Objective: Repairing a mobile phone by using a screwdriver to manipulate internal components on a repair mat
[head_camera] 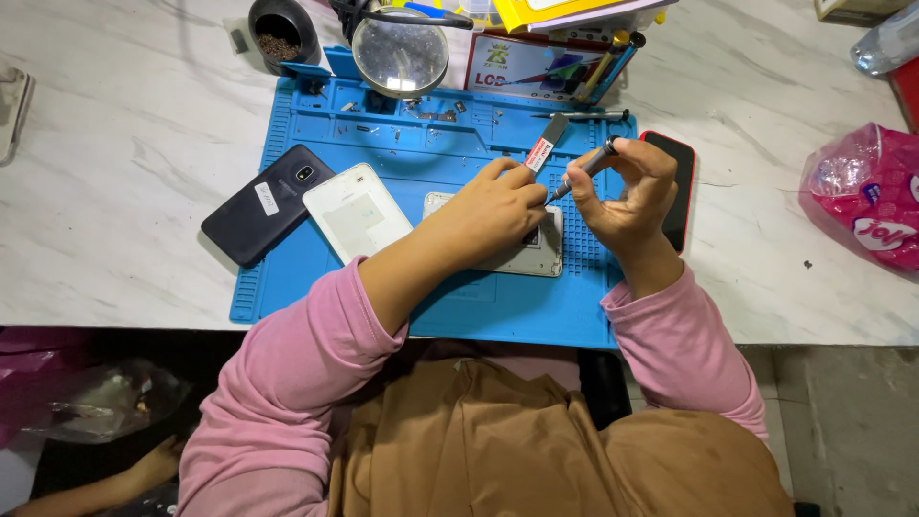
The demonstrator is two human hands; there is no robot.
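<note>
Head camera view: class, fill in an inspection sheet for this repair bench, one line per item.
Surface: white marble table with a blue work mat.
Job's things: opened phone on the mat; flat tool; screwdriver.
Clutter: dark phone, white back cover, magnifier, pink bag.
Grippers: left hand pinches the flat tool; right hand holds the screwdriver.
Cables: nothing seen.
Surroundings: another person's hand at lower left.

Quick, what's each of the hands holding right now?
Left hand: closed on a flat grey tool, resting over the opened phone.
Right hand: closed on a slim screwdriver.
</note>
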